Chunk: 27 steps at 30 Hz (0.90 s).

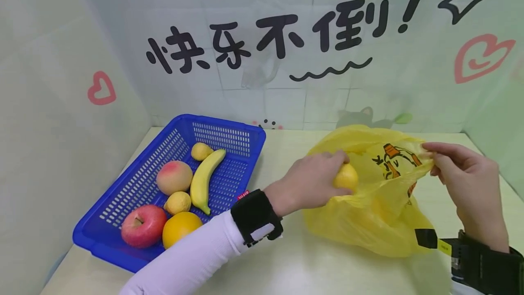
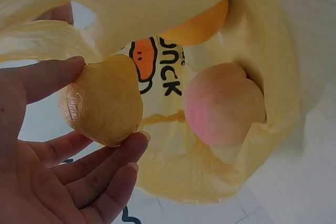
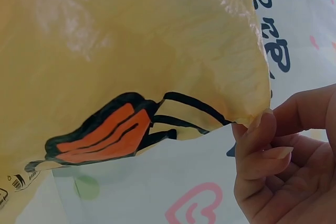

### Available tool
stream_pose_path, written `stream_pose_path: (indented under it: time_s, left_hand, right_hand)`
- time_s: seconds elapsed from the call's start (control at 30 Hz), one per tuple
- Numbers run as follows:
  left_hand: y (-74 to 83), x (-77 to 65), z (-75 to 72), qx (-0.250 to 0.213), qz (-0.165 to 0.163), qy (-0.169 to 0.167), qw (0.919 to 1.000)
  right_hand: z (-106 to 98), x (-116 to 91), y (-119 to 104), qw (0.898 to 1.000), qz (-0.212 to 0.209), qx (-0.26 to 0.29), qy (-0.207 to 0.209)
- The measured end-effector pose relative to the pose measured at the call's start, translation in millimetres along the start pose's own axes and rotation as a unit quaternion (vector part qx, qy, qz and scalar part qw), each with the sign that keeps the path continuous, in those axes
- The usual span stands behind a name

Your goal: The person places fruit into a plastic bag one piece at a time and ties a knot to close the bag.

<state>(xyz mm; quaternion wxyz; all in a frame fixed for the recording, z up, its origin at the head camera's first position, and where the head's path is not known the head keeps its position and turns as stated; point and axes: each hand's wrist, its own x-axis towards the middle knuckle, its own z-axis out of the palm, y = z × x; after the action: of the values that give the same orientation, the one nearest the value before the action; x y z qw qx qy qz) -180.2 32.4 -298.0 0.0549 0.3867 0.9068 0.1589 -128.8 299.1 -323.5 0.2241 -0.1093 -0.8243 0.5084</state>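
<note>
My left hand (image 1: 309, 183) grips a small, lumpy yellow fruit (image 1: 346, 178) at the mouth of a yellow plastic bag (image 1: 368, 231). In the left wrist view the thumb is above this fruit (image 2: 105, 100) and the fingers are below; its exact kind is unclear. Inside the bag lie a pink peach (image 2: 226, 103) and an orange-coloured fruit (image 2: 202, 24), partly hidden by the plastic. My right hand (image 1: 471, 181) pinches the bag's rim at the right between thumb and fingers, as the right wrist view also shows.
At the left stands a blue basket (image 1: 106, 231) holding a red apple (image 1: 143, 226), an orange (image 1: 180, 227), a peach (image 1: 174, 177), a banana (image 1: 204, 183) and two small yellow fruits (image 1: 178, 203). My left forearm crosses its near right side. A printed sheet (image 1: 266, 104) hangs behind the table.
</note>
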Motion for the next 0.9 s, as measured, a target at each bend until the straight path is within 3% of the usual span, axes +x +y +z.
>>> stream_pose_path:
  time_s: [0.2, 0.47, 0.73, 0.9]
  left_hand:
    - [5.5, 3.0, 14.1, 0.019, 0.021, -0.013, 0.9995]
    - [8.8, 2.9, 19.6, -0.01, 0.022, -0.065, 0.9976]
    - [0.2, 5.1, 25.0, -0.018, 0.056, -0.1, 0.9932]
    - [-5.2, 6.8, 31.2, -0.018, 0.051, -0.11, 0.9925]
  right_hand:
    - [0, 0, 1, 1.0, -0.004, -0.001, -0.002]
    - [-1, 1, 1, 1.0, 0.004, 0.0, -0.001]
    - [-1, 0, 1, 1.0, 0.003, -0.008, -0.003]
    - [-1, 0, 1, 1.0, 0.0, -0.002, -0.006]
